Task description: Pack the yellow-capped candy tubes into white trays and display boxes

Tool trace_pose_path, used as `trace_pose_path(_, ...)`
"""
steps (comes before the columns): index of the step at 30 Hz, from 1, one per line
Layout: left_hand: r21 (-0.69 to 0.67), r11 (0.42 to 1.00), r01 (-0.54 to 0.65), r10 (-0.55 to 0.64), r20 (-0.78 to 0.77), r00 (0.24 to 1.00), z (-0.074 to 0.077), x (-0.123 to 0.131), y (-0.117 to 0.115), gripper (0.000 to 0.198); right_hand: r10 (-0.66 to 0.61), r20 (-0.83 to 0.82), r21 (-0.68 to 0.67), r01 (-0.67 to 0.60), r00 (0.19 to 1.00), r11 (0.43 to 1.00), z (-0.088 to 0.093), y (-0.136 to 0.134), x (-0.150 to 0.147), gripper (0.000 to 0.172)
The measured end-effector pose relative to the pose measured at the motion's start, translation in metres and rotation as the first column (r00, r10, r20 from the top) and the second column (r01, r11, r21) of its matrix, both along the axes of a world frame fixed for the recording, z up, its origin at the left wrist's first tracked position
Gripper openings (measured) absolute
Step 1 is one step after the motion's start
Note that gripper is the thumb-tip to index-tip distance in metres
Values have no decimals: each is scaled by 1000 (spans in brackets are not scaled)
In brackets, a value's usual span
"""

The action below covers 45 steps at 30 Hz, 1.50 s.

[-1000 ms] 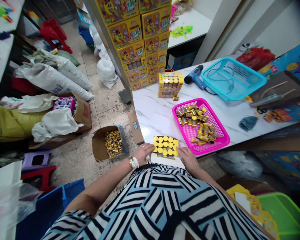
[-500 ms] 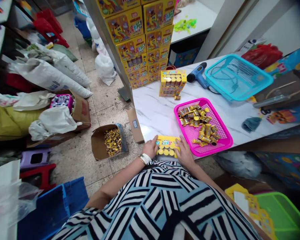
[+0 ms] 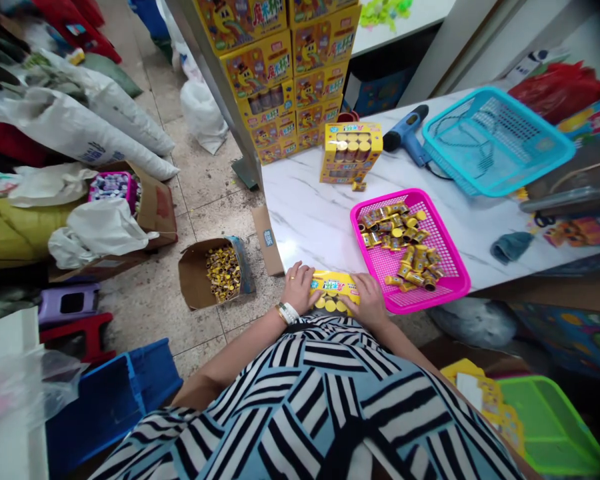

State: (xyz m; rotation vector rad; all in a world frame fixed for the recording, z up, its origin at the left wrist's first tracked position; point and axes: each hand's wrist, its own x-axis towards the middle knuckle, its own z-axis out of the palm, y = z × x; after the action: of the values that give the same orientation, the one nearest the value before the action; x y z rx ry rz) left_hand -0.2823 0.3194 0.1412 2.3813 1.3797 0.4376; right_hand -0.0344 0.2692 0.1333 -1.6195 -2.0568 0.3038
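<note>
In the head view, the left hand (image 3: pixel 299 288) grips one end of a yellow box (image 3: pixel 336 283) and the right hand (image 3: pixel 373 300) grips the other, thumbs over its front. The box is at the near edge of the white table (image 3: pixel 310 230), right against the person's waist.

It looks nearly finished: yellow-capped tubes (image 3: pixel 331 305) show in its window and the printed panel lies above them. At twelve o'clock from it stands a filled box (image 3: pixel 351 157) with a loose tube (image 3: pixel 359 187) just beside; at eleven rises a stack of boxes (image 3: pixel 267 73). Left over are the tubes in the pink basket (image 3: pixel 380 259) at two o'clock, and more small pieces in the carton (image 3: pixel 193 273) at nine.

The hands hide the box's ends, so whether every flap is tucked I cannot tell. The box's underside is out of sight, and the frame cuts off the stack's top.
</note>
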Motion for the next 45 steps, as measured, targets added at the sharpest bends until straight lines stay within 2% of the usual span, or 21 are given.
trace_pose_path(9, 103, 995, -11, 7, 44, 999, -6, -2, -5, 50, 25, 5, 123, -25, 1000, 992, -8, -5, 1, 56)
trace_pose_path(12, 75, 997, -23, 19, 52, 998, -5, -2, -4, 48, 1, 22, 132, -4, 1000, 991, -7, -7, 0, 54)
trace_pose_path(21, -73, 996, -59, 62, 30, 998, 6, -2, 0, 53, -95, -1, -70, 95, 995, 993, 1, -10, -2, 40)
trace_pose_path(25, -91, 993, -73, 78, 58, 995, 12, 4, 8, 47, -107, -17, -87, 105, 994, 991, 7, -4, -4, 37)
trace_pose_path(32, -221, 973, 66, -32, 152, 988, 5, 17, 21, 44, -35, -63, -137, 26, 997, 990, 17, 7, -5, 37)
trace_pose_path(35, -267, 958, 101, -52, 183, 982, 1, 16, 23, 43, -19, -116, -110, 6, 993, 994, 15, 3, -5, 37)
trace_pose_path(40, -320, 937, 143, -85, 189, 978, -2, 13, 32, 44, -48, -141, -69, 39, 989, 997, 11, -3, -7, 32)
trace_pose_path(45, -336, 919, 204, -144, 193, 970, -5, 15, 42, 37, -150, -184, -120, 129, 972, 984, 10, 4, -11, 23)
